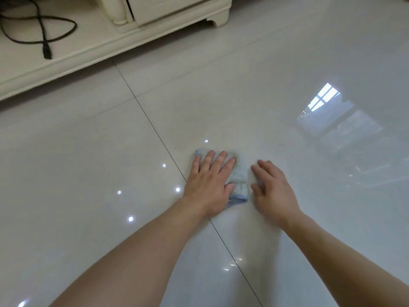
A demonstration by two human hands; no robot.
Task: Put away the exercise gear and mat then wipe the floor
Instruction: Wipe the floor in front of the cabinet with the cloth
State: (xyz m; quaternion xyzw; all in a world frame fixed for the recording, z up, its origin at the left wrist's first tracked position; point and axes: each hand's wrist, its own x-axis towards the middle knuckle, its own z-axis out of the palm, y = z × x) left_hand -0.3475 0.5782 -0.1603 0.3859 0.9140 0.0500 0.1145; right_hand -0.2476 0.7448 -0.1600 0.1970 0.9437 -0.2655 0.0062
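A folded light blue cloth [240,180] lies flat on the glossy pale tile floor [88,173]. My left hand [210,182] presses down on top of it with the fingers spread, covering most of the cloth. Just to the right of the cloth, my right hand [272,187] rests palm down on the bare tile, fingers apart, holding nothing. No exercise gear or mat is in view.
A cream low cabinet [110,41] runs along the back left, with a black power cord [44,32] coiled on its top. A dark grout line [155,129] crosses the floor diagonally under my left hand. Window light reflects on the tiles at the right.
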